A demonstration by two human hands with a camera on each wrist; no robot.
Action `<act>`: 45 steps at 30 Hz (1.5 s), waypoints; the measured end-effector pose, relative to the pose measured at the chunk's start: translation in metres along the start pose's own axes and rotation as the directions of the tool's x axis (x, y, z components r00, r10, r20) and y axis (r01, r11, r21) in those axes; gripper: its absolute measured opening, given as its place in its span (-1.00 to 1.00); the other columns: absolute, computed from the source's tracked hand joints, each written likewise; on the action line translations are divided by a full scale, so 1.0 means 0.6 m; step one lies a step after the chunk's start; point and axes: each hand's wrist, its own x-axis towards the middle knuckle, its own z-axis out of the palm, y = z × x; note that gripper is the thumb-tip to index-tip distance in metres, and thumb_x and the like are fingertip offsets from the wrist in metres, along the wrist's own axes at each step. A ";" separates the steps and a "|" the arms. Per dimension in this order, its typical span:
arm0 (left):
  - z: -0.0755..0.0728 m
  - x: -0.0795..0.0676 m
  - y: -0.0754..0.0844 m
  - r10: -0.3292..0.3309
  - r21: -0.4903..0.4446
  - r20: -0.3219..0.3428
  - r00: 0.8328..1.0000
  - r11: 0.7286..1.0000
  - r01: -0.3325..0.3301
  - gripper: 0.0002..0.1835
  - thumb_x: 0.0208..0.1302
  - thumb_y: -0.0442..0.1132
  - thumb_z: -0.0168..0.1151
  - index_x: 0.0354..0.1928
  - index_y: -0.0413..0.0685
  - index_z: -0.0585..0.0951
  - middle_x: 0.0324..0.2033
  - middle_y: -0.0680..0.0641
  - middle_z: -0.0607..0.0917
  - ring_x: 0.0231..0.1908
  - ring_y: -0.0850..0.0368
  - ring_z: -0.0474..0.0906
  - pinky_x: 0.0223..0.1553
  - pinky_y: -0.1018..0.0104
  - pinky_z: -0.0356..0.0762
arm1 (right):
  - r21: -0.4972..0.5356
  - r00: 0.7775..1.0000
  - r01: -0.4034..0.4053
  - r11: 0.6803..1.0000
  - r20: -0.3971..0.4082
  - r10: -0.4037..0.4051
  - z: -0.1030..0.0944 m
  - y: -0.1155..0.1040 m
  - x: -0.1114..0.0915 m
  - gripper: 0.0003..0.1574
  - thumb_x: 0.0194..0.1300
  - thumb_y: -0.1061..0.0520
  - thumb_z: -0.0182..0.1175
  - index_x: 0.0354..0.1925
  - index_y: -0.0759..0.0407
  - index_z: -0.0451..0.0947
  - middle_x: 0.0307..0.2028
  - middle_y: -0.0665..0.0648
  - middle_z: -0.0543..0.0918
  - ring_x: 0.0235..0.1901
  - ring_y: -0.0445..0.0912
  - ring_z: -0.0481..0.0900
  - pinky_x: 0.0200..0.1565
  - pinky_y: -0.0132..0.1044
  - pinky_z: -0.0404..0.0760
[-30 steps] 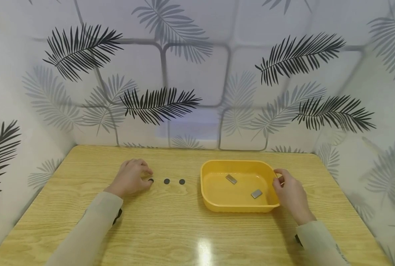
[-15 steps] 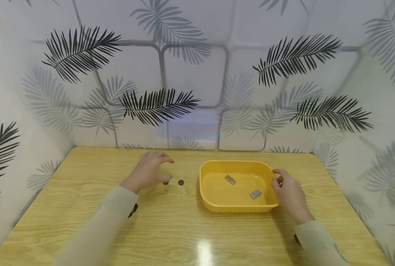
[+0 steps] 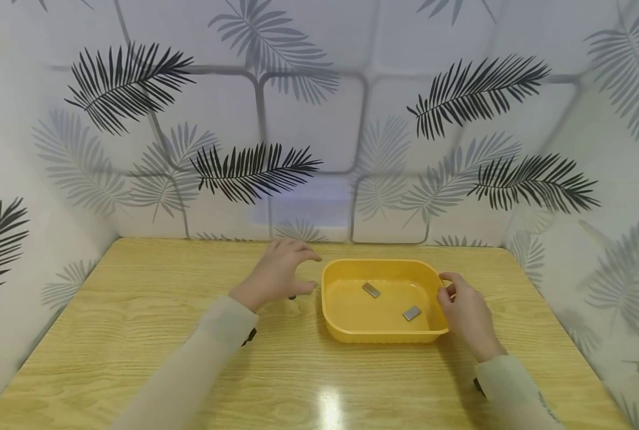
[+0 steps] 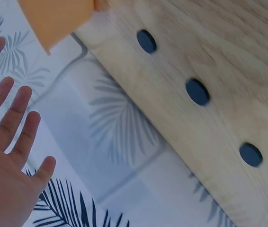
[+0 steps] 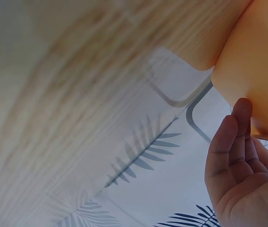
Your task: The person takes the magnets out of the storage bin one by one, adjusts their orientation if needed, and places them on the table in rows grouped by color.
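Note:
In the head view my left hand (image 3: pixel 279 275) hovers just left of a yellow plastic basin (image 3: pixel 386 332), thumb and fingers spread apart and holding nothing. Under it a black disc (image 3: pixel 292 297) shows only in part. The left wrist view has three such flat discs lying in a row on the wooden table: an upper disc (image 4: pixel 147 41), a middle disc (image 4: pixel 198 91) and a lower disc (image 4: pixel 251 154). My right hand (image 3: pixel 467 313) grips the basin's right rim between thumb and fingers. Two grey rectangular blocks lie apart in the basin, a rear block (image 3: pixel 371 290) and a front block (image 3: pixel 412 313).
The wooden table (image 3: pixel 276 382) meets a wall (image 3: pixel 319 143) covered with a leaf pattern along its back edge. Similar patterned surfaces flank the table on the left and right. The basin's raised wall stands close to my left fingertips.
From beside the leftmost disc, my left hand has moved right over the row towards the basin, its fingers spreading wider. My right hand keeps hold of the rim; basin and blocks stay put.

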 end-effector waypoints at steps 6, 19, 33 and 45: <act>0.016 0.014 0.028 0.042 -0.032 0.025 0.999 0.999 -0.041 -0.48 0.25 0.03 0.45 0.23 0.07 0.66 0.26 -0.03 0.63 0.35 -0.09 0.42 0.55 -0.16 0.14 | -0.001 1.000 0.008 1.000 -0.007 -0.008 0.002 0.000 0.000 -0.48 0.56 0.14 -0.03 0.36 0.32 0.38 -0.16 0.36 0.69 -0.54 -0.08 0.50 -0.51 -0.29 0.48; 0.055 0.044 0.069 0.143 -0.059 0.050 0.988 0.988 -0.140 -0.50 0.26 -0.02 0.46 0.21 0.02 0.66 0.26 -0.06 0.64 0.35 -0.11 0.44 0.53 -0.08 0.21 | -0.004 1.000 -0.001 1.000 -0.010 0.001 0.003 0.000 -0.003 -0.48 0.55 0.13 -0.02 0.35 0.33 0.39 -0.16 0.35 0.69 -0.51 -0.08 0.52 -0.49 -0.30 0.47; 0.092 0.062 0.094 0.141 -0.080 0.151 0.978 0.988 -0.130 -0.48 0.33 0.00 0.40 0.29 0.07 0.62 0.30 0.03 0.63 0.38 0.01 0.44 0.51 -0.01 0.30 | -0.005 1.000 -0.002 1.000 -0.007 0.002 0.005 0.000 -0.005 -0.49 0.55 0.14 0.00 0.35 0.32 0.39 -0.15 0.35 0.70 -0.49 -0.06 0.54 -0.46 -0.28 0.48; 0.117 0.083 0.102 0.132 -0.073 0.189 0.973 0.990 -0.120 -0.44 0.36 0.01 0.37 0.36 0.08 0.57 0.35 0.03 0.59 0.41 0.02 0.44 0.48 0.10 0.37 | -0.003 0.999 0.016 1.000 -0.032 -0.017 0.001 0.001 -0.001 -0.49 0.55 0.14 -0.02 0.35 0.32 0.39 -0.16 0.35 0.70 -0.50 -0.08 0.53 -0.48 -0.29 0.47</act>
